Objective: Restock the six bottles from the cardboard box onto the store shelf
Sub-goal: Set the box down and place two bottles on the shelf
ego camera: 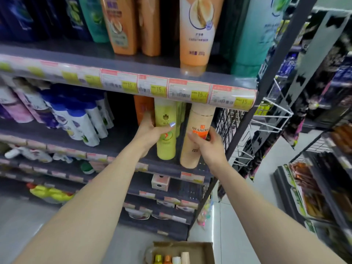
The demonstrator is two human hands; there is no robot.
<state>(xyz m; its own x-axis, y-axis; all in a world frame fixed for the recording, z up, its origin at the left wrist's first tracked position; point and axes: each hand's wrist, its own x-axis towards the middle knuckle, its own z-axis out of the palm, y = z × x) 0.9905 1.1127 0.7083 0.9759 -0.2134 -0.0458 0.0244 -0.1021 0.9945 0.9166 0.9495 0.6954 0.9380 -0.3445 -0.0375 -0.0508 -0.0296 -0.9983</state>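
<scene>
Bottles stand on our grey metal shelf [165, 169]: our left hand [152, 133] grips the yellow-green plastic bottle [165, 130], and our right hand [207, 144] wraps the tall peach plastic bottle [196, 138] just beside it. Below, our brown cardboard box [200, 248] holds four more small bottles [172, 259].

A shop aisle is showing here: metal shelves [122, 63] are carrying rows of toiletry bottles [122, 25], and price tags [188, 90] are running along every shelf edge.
</scene>
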